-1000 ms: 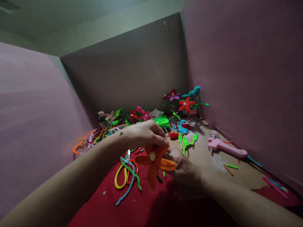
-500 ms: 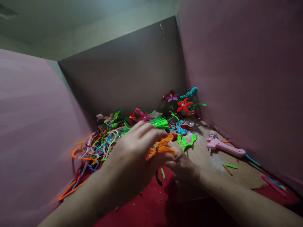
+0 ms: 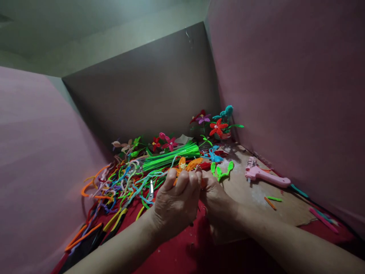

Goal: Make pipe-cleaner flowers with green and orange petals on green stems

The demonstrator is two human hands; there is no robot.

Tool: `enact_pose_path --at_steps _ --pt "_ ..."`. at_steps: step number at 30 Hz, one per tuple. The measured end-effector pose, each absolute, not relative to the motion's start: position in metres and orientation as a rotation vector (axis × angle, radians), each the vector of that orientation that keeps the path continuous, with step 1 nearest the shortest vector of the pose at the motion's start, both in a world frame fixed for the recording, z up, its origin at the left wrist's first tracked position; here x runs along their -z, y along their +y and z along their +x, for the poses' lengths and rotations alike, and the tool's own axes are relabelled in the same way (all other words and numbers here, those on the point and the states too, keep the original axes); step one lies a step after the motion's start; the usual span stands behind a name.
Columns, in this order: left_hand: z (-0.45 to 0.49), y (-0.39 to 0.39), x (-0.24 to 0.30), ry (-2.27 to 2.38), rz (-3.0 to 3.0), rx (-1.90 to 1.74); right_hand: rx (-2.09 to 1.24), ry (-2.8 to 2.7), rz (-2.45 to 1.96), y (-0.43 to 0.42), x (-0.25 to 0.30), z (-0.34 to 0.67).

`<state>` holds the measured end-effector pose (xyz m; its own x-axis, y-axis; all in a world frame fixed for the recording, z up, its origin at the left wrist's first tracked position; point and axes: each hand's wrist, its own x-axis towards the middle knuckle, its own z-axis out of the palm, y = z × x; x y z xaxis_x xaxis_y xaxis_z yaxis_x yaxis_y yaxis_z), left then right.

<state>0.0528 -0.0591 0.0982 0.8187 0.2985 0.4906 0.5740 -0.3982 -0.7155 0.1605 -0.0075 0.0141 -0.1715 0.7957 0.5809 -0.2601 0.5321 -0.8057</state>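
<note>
An orange pipe-cleaner flower [image 3: 194, 164] with a pale yellow centre shows above my knuckles, in the middle of the head view. My left hand [image 3: 177, 196] is closed around its lower part, fingers curled toward me. Against it, my right hand [image 3: 218, 196] is closed too, thumb and fingers pinching at the flower's right side. The flower's underside and any stem are hidden by the hands. Just beyond the right hand, a green pipe-cleaner leaf sprig [image 3: 222, 172] lies on a cardboard sheet [image 3: 256, 205].
A bundle of green pipe cleaners [image 3: 171, 156] lies behind the hands, and a tangle of coloured ones [image 3: 111, 190] at left. Yellow-and-black handles [image 3: 115, 221] lie near my left forearm. A pink glue gun [image 3: 268, 177] rests at right. Finished flowers [image 3: 218, 127] stand at the back.
My left hand has come down and curled from over the flower to around its base. The flower now faces up, and the green bundle behind shows more fully.
</note>
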Motion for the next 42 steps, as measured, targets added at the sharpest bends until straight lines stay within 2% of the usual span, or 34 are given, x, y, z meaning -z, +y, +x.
enact_pose_path --at_steps 10,21,34,42 --pt "0.040 -0.077 -0.147 -1.048 -2.247 0.666 -1.068 -1.482 -0.459 -0.010 -0.020 0.165" --pt "0.062 -0.063 -0.106 -0.978 -1.939 0.463 -0.991 -1.475 -0.464 -0.007 -0.009 0.159" --pt "0.064 -0.058 -0.103 -0.883 -1.915 0.374 -0.611 -1.704 -0.589 -0.004 -0.011 0.166" --pt "0.063 -0.058 -0.103 -0.934 -1.928 0.294 -0.591 -1.725 -0.606 -0.005 -0.010 0.166"
